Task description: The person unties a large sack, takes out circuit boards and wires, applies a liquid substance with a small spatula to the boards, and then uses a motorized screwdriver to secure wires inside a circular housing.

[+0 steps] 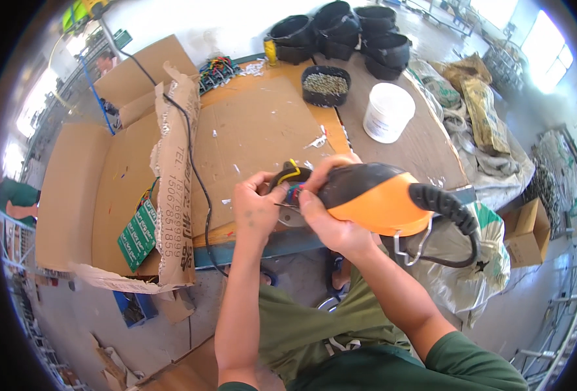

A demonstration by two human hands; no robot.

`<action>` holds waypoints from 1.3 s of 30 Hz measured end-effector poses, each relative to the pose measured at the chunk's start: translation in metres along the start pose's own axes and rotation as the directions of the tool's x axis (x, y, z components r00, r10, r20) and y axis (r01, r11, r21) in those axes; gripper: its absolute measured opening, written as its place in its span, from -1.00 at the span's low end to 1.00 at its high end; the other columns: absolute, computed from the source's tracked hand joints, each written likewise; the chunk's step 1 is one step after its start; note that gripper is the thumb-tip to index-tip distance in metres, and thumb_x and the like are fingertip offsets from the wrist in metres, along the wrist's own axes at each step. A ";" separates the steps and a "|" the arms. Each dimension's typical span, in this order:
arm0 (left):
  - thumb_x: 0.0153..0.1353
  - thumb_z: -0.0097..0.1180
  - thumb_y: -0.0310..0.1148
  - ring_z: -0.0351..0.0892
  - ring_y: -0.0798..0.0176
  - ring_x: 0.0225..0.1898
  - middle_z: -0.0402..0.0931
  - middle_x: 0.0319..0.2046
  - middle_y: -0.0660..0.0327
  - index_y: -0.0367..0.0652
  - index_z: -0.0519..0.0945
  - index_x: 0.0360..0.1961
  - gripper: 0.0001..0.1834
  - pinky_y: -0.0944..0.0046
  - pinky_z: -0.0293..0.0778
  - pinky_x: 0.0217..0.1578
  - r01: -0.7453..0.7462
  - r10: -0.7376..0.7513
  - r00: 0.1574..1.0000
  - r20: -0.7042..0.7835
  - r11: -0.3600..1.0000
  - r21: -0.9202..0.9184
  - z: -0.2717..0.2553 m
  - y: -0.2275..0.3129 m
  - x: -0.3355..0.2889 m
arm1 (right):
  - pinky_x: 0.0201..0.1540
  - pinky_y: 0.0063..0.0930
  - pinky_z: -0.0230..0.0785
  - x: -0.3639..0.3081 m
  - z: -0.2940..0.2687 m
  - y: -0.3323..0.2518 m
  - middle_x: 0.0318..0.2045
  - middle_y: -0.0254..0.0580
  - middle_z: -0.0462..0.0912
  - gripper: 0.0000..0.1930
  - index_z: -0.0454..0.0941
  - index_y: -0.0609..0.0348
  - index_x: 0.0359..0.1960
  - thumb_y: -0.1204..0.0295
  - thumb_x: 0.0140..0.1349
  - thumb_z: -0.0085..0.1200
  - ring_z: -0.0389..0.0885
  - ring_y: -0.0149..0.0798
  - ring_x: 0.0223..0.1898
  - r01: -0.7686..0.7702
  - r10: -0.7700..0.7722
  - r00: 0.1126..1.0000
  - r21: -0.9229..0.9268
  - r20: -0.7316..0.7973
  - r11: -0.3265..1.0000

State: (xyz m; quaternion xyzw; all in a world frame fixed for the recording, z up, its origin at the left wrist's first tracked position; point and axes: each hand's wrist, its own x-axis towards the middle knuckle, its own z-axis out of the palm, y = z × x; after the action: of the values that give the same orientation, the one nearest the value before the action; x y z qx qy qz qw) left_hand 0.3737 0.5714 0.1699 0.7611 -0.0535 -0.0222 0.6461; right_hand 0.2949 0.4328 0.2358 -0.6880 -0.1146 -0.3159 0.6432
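An orange and black housing (380,199) with a thick ribbed black cord and a bent metal wire hook lies along my right hand (337,225), whose fingers are closed about its front end. My left hand (252,202) is closed in a pinch on a dark rounded part (287,177) at that same end. A yellow wire (293,167) loops up from the dark part. Between the two thumbs show short coloured wires (294,193), mostly hidden by the fingers. Both hands are above the near edge of the cardboard-covered table (256,124).
To the left stands an open carton (179,195) with a green printed packet (138,236) inside. A black cable (194,146) hangs beside it. Farther back are bundled wires (218,72), a black tub of small pieces (325,88), a white bucket (388,112) and stacked black tubs (340,29).
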 end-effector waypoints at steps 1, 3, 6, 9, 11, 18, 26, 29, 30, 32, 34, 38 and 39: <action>0.15 0.30 -0.53 0.40 0.55 -0.52 0.56 -0.56 0.37 -0.36 0.72 -0.28 -0.87 0.43 0.31 -0.52 0.062 -0.061 0.998 0.011 0.989 -0.135 0.002 0.017 -0.004 | -0.26 -0.52 0.41 0.003 -0.001 -0.004 -0.40 -0.32 0.57 -0.74 0.47 0.19 -0.21 0.66 0.08 0.23 0.53 -0.47 -0.41 0.022 -0.021 1.000 -0.086 0.018 0.996; 0.17 0.27 -0.57 0.50 0.51 -0.46 0.66 -0.44 0.27 -0.37 0.72 -0.25 -0.87 0.43 0.42 -0.45 0.090 -0.087 0.996 0.036 0.989 -0.114 -0.002 0.015 -0.005 | -0.25 -0.52 0.43 0.003 -0.002 -0.013 -0.44 -0.33 0.58 -0.75 0.48 0.19 -0.22 0.65 0.08 0.23 0.56 -0.46 -0.40 0.010 -0.007 0.999 -0.056 0.052 0.998; 0.15 0.29 -0.57 0.50 0.50 -0.46 0.66 -0.44 0.27 -0.37 0.73 -0.24 -0.85 0.43 0.42 -0.43 0.093 -0.091 0.996 0.021 0.992 -0.085 -0.004 0.013 -0.003 | -0.24 -0.52 0.44 0.008 -0.004 -0.019 -0.48 -0.33 0.60 -0.74 0.47 0.19 -0.22 0.64 0.07 0.24 0.60 -0.46 -0.39 0.037 -0.030 0.997 -0.094 0.074 0.995; 0.14 0.30 -0.56 0.51 0.50 -0.46 0.66 -0.46 0.27 -0.38 0.74 -0.21 -0.82 0.44 0.43 -0.42 0.086 -0.087 0.996 -0.002 0.992 -0.091 0.000 0.014 -0.004 | -0.25 -0.51 0.45 0.006 -0.003 -0.018 -0.48 -0.35 0.60 -0.74 0.47 0.19 -0.22 0.64 0.06 0.24 0.60 -0.45 -0.40 -0.023 0.026 0.999 -0.065 0.035 0.998; 0.13 0.31 -0.55 0.52 0.49 -0.46 0.66 -0.46 0.27 -0.39 0.74 -0.22 -0.81 0.44 0.43 -0.42 0.061 -0.061 0.998 -0.006 0.996 -0.059 0.001 0.013 -0.004 | -0.25 -0.52 0.45 0.006 -0.002 -0.014 -0.48 -0.35 0.60 -0.73 0.47 0.20 -0.20 0.64 0.06 0.23 0.60 -0.46 -0.40 0.000 0.002 1.000 -0.049 0.031 0.999; 0.12 0.31 -0.52 0.56 0.48 -0.45 0.67 -0.46 0.23 -0.43 0.74 -0.22 -0.79 0.43 0.47 -0.42 0.042 -0.041 0.999 0.010 0.998 -0.047 0.002 0.019 -0.006 | -0.29 -0.59 0.40 0.008 -0.005 0.006 -0.49 -0.39 0.58 -0.64 0.46 0.26 -0.05 0.66 0.09 0.19 0.55 -0.52 -0.42 0.086 -0.084 0.993 -0.018 0.089 0.996; 0.09 0.32 -0.50 0.55 0.49 -0.45 0.67 -0.47 0.22 -0.44 0.74 -0.23 -0.76 0.43 0.46 -0.43 -0.008 0.008 1.000 0.002 0.999 -0.040 0.003 0.021 -0.009 | -0.32 -0.65 0.32 0.006 0.000 0.012 -0.46 -0.39 0.57 -0.61 0.46 0.28 -0.02 0.68 0.08 0.20 0.51 -0.54 -0.42 -0.044 0.031 0.998 0.232 0.060 0.972; 0.09 0.32 -0.50 0.54 0.50 -0.46 0.67 -0.48 0.24 -0.44 0.73 -0.23 -0.76 0.43 0.45 -0.45 0.000 -0.001 1.000 -0.014 1.000 -0.009 0.008 0.025 -0.013 | -0.33 -0.65 0.31 0.008 -0.005 0.012 -0.45 -0.38 0.56 -0.61 0.47 0.27 -0.04 0.68 0.06 0.21 0.51 -0.54 -0.42 -0.111 0.099 0.993 0.252 0.059 0.961; 0.08 0.31 -0.50 0.54 0.50 -0.46 0.67 -0.49 0.24 -0.44 0.73 -0.23 -0.76 0.44 0.45 -0.45 0.005 -0.005 1.000 -0.020 1.000 0.007 0.010 0.026 -0.015 | -0.33 -0.65 0.31 0.007 -0.005 0.012 -0.45 -0.38 0.56 -0.61 0.47 0.27 -0.04 0.69 0.05 0.21 0.51 -0.54 -0.42 -0.117 0.108 0.993 0.245 0.051 0.962; 0.08 0.31 -0.50 0.54 0.50 -0.47 0.67 -0.50 0.24 -0.44 0.74 -0.24 -0.76 0.43 0.44 -0.46 -0.022 0.022 0.998 -0.052 1.000 0.003 0.008 0.018 -0.016 | -0.32 -0.64 0.31 0.006 -0.004 0.003 -0.45 -0.37 0.56 -0.60 0.47 0.24 -0.04 0.69 0.04 0.21 0.50 -0.53 -0.42 -0.159 0.149 0.987 0.252 0.061 0.955; 0.10 0.32 -0.49 0.53 0.51 -0.47 0.66 -0.50 0.25 -0.42 0.73 -0.23 -0.76 0.44 0.42 -0.46 -0.037 0.036 0.997 -0.069 0.999 -0.017 0.009 0.012 -0.016 | -0.29 -0.62 0.33 0.007 -0.006 0.007 -0.45 -0.37 0.56 -0.59 0.45 0.21 -0.04 0.70 0.04 0.21 0.49 -0.52 -0.41 0.020 -0.041 0.992 0.171 0.116 0.985; 0.16 0.34 -0.43 0.43 0.56 -0.48 0.60 -0.47 0.33 -0.36 0.67 -0.11 -0.70 0.46 0.33 -0.49 0.060 -0.078 0.992 -0.097 0.982 -0.177 0.004 0.015 -0.026 | -0.32 -0.60 0.36 0.009 -0.015 -0.009 -0.49 -0.32 0.57 -0.56 0.40 0.22 -0.01 0.68 0.05 0.23 0.51 -0.48 -0.44 0.068 -0.076 0.989 0.067 0.126 0.995; 0.18 0.35 -0.41 0.41 0.57 -0.48 0.58 -0.45 0.35 -0.34 0.65 -0.07 -0.67 0.46 0.30 -0.49 0.107 -0.135 0.985 -0.105 0.965 -0.240 -0.001 0.017 -0.032 | -0.34 -0.60 0.37 0.004 -0.017 -0.017 -0.49 -0.31 0.57 -0.56 0.40 0.23 -0.01 0.67 0.05 0.24 0.52 -0.47 -0.45 0.027 -0.034 0.995 0.077 0.096 0.997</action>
State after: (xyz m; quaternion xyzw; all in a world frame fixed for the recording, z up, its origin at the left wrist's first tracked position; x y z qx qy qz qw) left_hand 0.3408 0.5731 0.1855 0.6815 0.0352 -0.0221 0.7306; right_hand 0.2837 0.4183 0.2517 -0.6761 -0.1680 -0.2871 0.6575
